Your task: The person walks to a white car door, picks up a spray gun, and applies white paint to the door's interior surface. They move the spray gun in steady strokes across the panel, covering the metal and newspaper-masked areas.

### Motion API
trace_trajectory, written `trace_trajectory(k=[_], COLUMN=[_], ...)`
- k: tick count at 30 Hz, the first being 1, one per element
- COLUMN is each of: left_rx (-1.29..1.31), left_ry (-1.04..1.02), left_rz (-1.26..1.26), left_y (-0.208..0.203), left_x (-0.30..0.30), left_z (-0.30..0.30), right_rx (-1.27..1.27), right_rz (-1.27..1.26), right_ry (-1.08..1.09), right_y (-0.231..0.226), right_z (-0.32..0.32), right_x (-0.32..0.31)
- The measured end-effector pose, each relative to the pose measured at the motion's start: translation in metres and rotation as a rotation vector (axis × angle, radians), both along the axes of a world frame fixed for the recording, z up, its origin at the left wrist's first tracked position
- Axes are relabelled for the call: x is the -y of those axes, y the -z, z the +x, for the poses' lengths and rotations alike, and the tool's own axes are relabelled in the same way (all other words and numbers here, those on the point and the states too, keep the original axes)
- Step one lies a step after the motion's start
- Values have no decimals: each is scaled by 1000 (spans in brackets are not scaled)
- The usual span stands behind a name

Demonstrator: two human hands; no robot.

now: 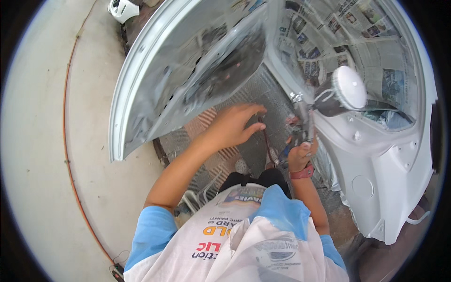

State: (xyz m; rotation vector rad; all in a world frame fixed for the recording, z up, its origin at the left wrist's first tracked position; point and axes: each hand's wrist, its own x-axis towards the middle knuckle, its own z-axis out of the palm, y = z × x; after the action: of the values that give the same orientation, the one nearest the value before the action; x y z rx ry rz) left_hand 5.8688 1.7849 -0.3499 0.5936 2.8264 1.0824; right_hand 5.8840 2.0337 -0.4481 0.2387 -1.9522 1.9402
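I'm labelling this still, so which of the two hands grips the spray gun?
The right hand, with the red wristband, grips the spray gun. The left hand is apart from the gun, its wrist bare.

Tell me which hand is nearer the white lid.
Right. The right hand grips the spray gun, below and left of the lid in the picture. The left hand is farther off, to the gun's left.

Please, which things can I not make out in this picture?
In the head view:
Spray gun: motion blur smears details, so the grip of the right hand is unclear.
Cup: its white lid hides the contents.
Left hand: blur hides whether it touches the dark hose.
Orange cord: top edge cuts off its upper end.
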Motion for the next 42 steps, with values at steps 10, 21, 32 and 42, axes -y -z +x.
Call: trace_trajectory(k=[10, 21, 32, 42], left_rx=[-67, -40, -39, -223], left_ry=[-319, -387, -437, -395], left_rz=[-370, -273, -124, -114], left_y=[96, 111, 99, 90], left_x=[119, 173, 141, 139], left_z=[83, 107, 112, 113], right_rx=[34, 56, -30, -4], right_rz=[-21, -107, -130, -50], right_ry=[56, -15, -13, -101], right_y=[-34, -26, -22, -27], right_z=[63, 103, 104, 107], right_x=[69, 162, 185, 182])
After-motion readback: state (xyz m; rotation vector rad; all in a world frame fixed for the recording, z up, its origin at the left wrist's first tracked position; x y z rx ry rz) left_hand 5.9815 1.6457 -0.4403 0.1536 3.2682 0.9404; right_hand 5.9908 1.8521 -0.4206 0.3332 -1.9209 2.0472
